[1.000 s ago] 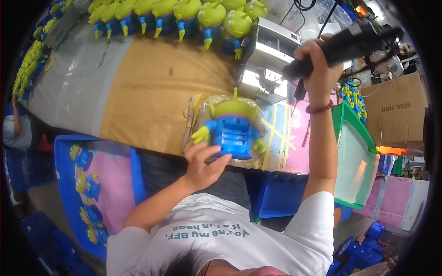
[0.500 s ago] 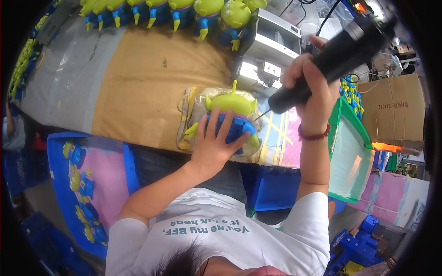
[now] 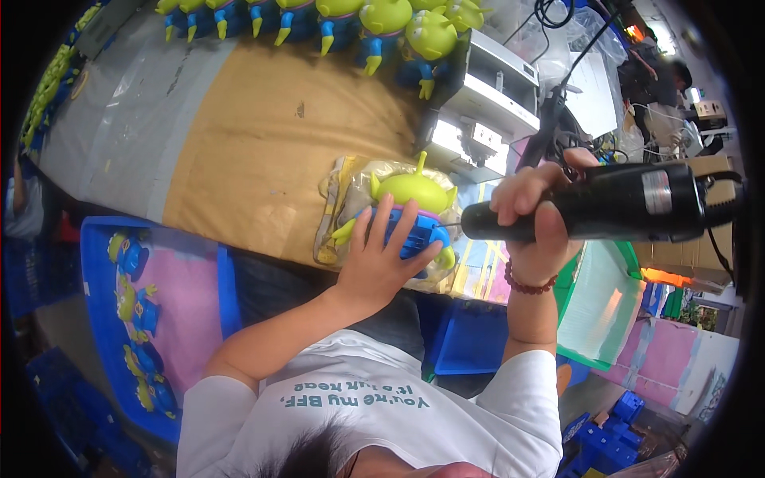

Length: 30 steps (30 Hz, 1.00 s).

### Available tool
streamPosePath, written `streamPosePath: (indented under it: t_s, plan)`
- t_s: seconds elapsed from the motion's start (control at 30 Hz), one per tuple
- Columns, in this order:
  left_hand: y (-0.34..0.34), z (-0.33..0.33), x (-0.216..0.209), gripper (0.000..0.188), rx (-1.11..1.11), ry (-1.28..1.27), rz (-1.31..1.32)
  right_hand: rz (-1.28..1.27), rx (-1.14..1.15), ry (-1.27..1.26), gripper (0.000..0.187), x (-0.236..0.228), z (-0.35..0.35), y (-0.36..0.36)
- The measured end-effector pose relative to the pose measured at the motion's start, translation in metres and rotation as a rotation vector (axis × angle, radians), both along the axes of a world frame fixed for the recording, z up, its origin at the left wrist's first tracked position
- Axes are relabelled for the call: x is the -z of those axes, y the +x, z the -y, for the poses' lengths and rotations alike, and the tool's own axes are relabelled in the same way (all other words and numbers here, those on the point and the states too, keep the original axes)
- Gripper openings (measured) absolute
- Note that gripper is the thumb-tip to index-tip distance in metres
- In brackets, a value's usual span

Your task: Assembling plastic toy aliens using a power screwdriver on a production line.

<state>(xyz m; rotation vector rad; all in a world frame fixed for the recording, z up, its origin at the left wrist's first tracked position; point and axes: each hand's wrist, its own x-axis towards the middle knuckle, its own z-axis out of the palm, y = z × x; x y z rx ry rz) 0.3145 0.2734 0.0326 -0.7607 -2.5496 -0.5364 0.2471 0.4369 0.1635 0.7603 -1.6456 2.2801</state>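
A toy figure [image 3: 413,190] with a light green head, one antenna and a blue body lies on a plastic-wrapped pad [image 3: 327,231]. Over its blue body my left hand [image 3: 374,259] spreads its fingers, with the thumb at the near side, holding the figure down. My right hand [image 3: 530,203] is wrapped round a black electric screwdriver [image 3: 621,203], held nearly level. Its thin bit points left and meets the figure's right side; whether it sits in a hole I cannot make out. A dark cable trails from the tool's back end.
Several like figures [image 3: 374,20] stand along the table's far edge. A white box-shaped device [image 3: 498,76] is beyond the pad. At left, a blue bin [image 3: 96,319] holds more figures; a green-rimmed tray [image 3: 594,319] and a carton [image 3: 677,259] are at right.
The screwdriver has swung from a raised slant to nearly level, and its bit has come to the figure. My right hand has moved nearer and lower. The left hand keeps its hold.
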Motion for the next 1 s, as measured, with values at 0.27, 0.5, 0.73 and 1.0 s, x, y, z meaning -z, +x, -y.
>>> streamPosePath:
  t_s: [0.27,0.5,0.73,1.0]
  plan:
    - [-0.001,0.002,0.002,0.046,0.019,0.011,0.018,0.004,-0.036,0.132,0.058,0.023,0.009,-0.002]
    - [0.000,0.002,0.000,0.035,0.032,0.073,0.078,-0.180,-0.259,0.106,0.059,0.045,0.004,-0.010]
    - [0.000,0.004,-0.001,0.038,0.055,0.084,0.100,-0.207,-0.336,0.128,0.066,0.041,0.004,-0.015]
    - [0.000,0.007,-0.002,0.037,0.087,0.100,0.145,-0.229,-0.352,0.135,0.072,0.043,0.004,-0.019]
